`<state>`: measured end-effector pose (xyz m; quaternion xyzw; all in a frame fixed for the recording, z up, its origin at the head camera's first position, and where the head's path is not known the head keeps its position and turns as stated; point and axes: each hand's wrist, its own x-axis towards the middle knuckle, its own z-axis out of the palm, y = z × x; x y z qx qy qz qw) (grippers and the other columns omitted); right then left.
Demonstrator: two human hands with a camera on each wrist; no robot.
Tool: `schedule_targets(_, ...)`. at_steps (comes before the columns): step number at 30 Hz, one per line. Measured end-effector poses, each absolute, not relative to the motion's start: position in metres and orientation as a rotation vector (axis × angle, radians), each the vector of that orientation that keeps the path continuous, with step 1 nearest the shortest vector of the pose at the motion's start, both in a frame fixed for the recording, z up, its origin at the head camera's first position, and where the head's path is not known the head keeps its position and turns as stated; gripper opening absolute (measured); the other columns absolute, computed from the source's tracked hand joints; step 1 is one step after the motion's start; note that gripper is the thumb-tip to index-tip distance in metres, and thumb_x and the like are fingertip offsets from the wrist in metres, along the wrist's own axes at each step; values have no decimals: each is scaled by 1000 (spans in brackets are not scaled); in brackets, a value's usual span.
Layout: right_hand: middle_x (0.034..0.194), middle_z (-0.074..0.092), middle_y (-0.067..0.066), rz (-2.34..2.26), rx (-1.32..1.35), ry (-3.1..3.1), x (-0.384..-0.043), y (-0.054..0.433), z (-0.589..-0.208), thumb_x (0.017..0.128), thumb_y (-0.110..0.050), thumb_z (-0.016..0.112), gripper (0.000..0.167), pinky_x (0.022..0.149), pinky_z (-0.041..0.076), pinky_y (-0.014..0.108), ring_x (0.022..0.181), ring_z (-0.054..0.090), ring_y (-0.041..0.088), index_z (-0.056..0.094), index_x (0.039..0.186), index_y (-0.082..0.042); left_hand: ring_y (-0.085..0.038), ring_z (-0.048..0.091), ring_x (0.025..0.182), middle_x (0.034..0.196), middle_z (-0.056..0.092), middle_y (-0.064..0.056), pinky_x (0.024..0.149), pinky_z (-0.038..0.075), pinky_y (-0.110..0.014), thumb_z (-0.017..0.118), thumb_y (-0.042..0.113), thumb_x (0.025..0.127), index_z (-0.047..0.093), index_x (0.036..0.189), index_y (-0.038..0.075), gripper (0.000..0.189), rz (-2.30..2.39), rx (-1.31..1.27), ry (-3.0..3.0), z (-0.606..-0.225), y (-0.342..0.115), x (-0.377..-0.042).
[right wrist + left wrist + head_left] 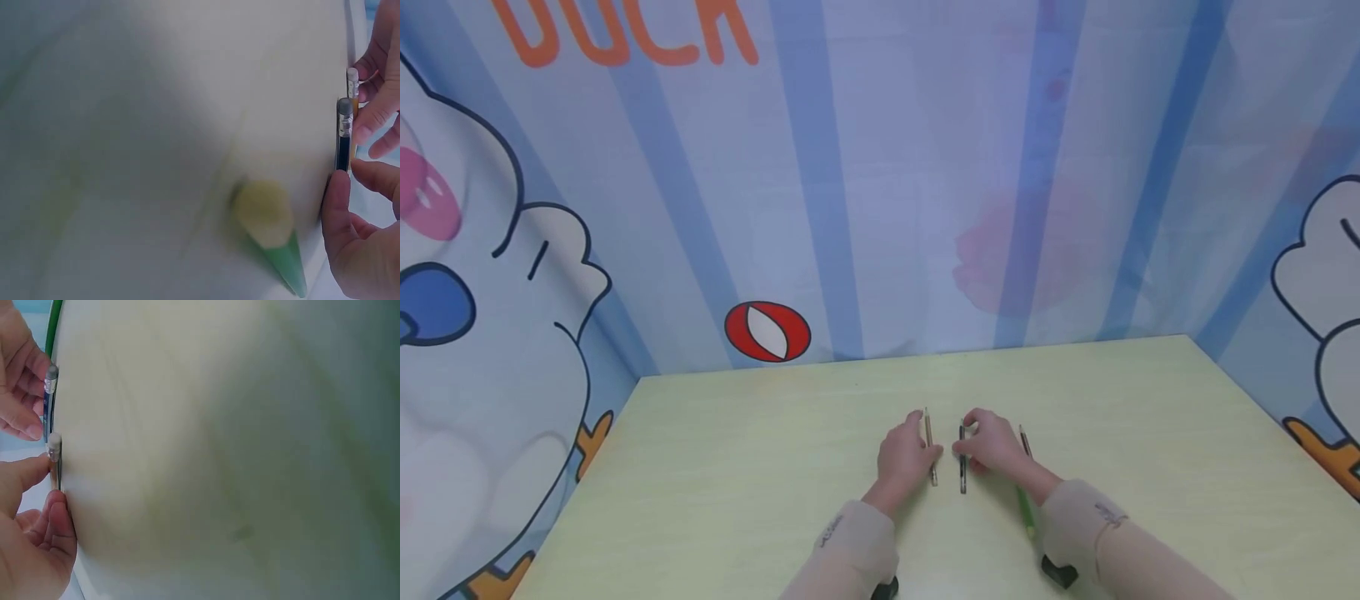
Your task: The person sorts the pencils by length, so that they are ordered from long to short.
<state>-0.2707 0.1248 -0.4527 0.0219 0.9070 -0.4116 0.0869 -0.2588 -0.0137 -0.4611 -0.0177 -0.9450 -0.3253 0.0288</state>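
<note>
- Here's the left hand (901, 457), thumb and fingers pinching the tan pencil (929, 433)!
- Over on the other side, the right hand (996, 446) has its own pinch, thumb and finger on the dark pencil (963, 471).
- Both pencils sit between the hands, just above or on the table (737, 467); whether they touch it, I cannot tell.
- Look at the line-up: the long axes run away from the person, nearly parallel, eraser ends nearest the body, the tan one leaning a touch.
- And the relation that counts, I'd judge, is that narrow gap: tan on the left, dark on the right, side by side, apart, each right at its own hand.
- The wrist views show the pale eraser (54, 442) on the tan pencil and the grey eraser (344, 106) on the dark one.
- Out to the right, a green pencil (1026, 510) lies partly behind the right forearm, nearer the right hand than the left, and neither hand grips it.
</note>
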Motion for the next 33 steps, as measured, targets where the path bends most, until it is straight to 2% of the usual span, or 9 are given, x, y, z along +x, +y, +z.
schedule_targets(6, 57, 55, 6, -1181, 45, 2743, -270, 121, -452, 74, -6, 65, 38, 41, 41, 22, 41, 48, 12, 50, 108, 2, -10, 46, 53, 61, 56, 2, 47, 34, -21, 69, 22, 73, 52, 117, 8, 48, -966, -55, -2951, -459, -13, -259)
schedule_targets(13, 59, 55, 5, -1089, 54, 2792, -272, 118, -453, 73, -6, 66, 35, 40, 39, 19, 40, 46, 10, 52, 105, 1, -13, 54, 60, 84, 67, -4, 54, 43, -26, 70, 26, 73, 60, 106, 9, 38, -857, -33, -2970, -460, -12, -260)
schedule_targets(19, 63, 56, 5, -1046, 52, 2807, -273, 118, -453, 74, -7, 65, 35, 40, 38, 18, 40, 46, 9, 53, 105, 2, -15, 57, 66, 85, 67, -3, 59, 45, -28, 68, 25, 74, 63, 95, 10, 25, -836, -52, -2982, -459, -13, -260)
schedule_targets(33, 62, 55, 5, -1049, 17, 2834, -270, 119, -452, 72, -6, 64, 32, 39, 36, 18, 40, 44, 9, 54, 101, 3, -20, 60, 72, 86, 67, -6, 59, 46, -30, 64, 18, 75, 64, 93, 8, 21, -870, -24, -2965, -459, -12, -260)
